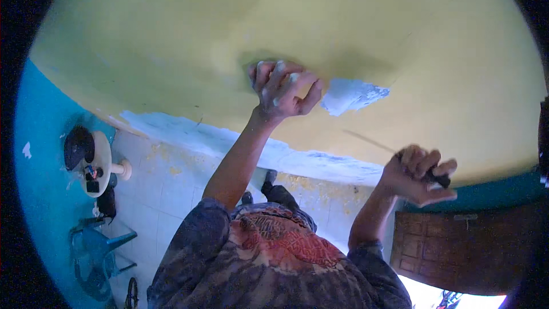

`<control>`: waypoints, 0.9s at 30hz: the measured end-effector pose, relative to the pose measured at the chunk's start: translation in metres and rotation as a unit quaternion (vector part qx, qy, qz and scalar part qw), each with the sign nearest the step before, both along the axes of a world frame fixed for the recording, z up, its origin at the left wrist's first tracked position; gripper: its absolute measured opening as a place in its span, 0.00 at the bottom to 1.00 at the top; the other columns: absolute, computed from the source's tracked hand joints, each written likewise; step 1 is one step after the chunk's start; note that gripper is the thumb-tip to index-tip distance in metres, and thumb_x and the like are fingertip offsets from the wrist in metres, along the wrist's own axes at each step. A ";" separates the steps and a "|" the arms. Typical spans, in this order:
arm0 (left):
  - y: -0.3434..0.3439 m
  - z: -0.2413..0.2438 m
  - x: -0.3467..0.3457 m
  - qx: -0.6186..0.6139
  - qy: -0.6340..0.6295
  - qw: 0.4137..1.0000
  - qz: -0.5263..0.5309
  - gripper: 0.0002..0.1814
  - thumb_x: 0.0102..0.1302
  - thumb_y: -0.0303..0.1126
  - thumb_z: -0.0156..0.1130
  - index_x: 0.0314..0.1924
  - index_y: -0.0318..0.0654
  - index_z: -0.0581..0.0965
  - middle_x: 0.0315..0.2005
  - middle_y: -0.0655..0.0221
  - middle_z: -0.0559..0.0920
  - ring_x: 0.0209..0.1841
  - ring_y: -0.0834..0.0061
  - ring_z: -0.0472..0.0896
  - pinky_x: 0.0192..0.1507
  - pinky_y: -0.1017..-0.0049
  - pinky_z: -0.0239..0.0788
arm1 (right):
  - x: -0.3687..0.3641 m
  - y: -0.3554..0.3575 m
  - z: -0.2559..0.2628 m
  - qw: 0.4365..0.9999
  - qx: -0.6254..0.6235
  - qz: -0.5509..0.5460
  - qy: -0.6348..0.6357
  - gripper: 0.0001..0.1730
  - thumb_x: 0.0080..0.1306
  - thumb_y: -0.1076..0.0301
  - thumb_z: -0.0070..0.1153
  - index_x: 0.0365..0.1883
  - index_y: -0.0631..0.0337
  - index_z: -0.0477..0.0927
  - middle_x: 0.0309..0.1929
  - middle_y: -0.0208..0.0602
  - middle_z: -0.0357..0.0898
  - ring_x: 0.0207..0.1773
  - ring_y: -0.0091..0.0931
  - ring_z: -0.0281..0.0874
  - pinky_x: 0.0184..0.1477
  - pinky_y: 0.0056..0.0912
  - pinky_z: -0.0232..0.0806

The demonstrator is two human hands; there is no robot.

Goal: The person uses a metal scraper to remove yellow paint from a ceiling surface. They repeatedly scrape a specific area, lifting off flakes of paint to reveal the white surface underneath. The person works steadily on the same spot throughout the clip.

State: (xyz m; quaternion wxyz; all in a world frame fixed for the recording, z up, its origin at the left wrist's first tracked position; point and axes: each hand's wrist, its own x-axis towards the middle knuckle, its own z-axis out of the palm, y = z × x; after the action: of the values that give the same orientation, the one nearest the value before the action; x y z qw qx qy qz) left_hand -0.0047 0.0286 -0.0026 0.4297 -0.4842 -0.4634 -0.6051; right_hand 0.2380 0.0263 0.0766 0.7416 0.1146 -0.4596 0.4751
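Note:
My left hand (pixel 285 88) is at the yellow painted wall (pixel 206 64), its fingers bent and apart, with white dust on them. No held thing shows there, though the palm side is partly hidden. Just right of it is a bare white patch (pixel 354 95) with ragged edges. My right hand (pixel 422 176), lower and to the right, grips the dark handle (pixel 441 177) of a tool. A thin, blurred blade or shaft (pixel 369 140) extends from that hand up and left, in front of the wall; the tool's exact kind is unclear.
A long white stripped band (pixel 300 159) runs along the wall's foot above the stained tile floor (pixel 171 197). At left are a round pale table (pixel 103 150) bearing a dark bag (pixel 79 148), and a blue plastic chair (pixel 92 253). A brown panelled wooden door (pixel 446 244) is at lower right.

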 end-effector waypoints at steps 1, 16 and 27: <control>0.000 -0.001 0.000 -0.007 -0.003 1.000 -0.003 0.09 0.48 0.40 0.70 0.28 0.60 0.77 0.26 0.83 0.75 0.33 0.74 0.69 0.40 0.69 0.53 | 0.003 -0.008 0.000 1.000 -0.006 -0.026 -0.013 0.29 0.70 0.34 0.38 0.28 0.52 0.61 0.15 0.23 0.50 0.12 0.15 0.46 0.15 0.17 0.45; 0.002 0.005 -0.006 0.001 0.033 0.999 -0.011 0.09 0.51 0.37 0.69 0.30 0.55 0.75 0.25 0.81 0.76 0.30 0.75 0.71 0.39 0.70 0.53 | 0.099 -0.030 -0.113 0.732 -0.385 -0.325 -0.459 0.16 0.73 0.57 0.46 0.32 0.59 0.75 0.23 0.25 0.69 0.21 0.16 0.63 0.21 0.20 0.57; 0.001 -0.003 -0.002 -0.028 0.053 0.998 -0.002 0.12 0.53 0.35 0.69 0.34 0.50 0.74 0.26 0.78 0.77 0.33 0.71 0.73 0.45 0.66 0.53 | 0.093 -0.091 -0.223 0.769 -0.551 0.206 -0.252 0.38 0.60 0.65 0.64 0.67 0.64 0.64 0.39 0.31 0.75 0.31 0.22 0.75 0.36 0.25 0.73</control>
State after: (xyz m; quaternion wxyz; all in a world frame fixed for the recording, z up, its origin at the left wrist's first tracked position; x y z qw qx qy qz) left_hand -0.0070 0.0295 -0.0054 0.4382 -0.5285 -0.4558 -0.5664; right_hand 0.3312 -0.0650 -0.1469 0.4195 -0.3451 -0.2544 0.8001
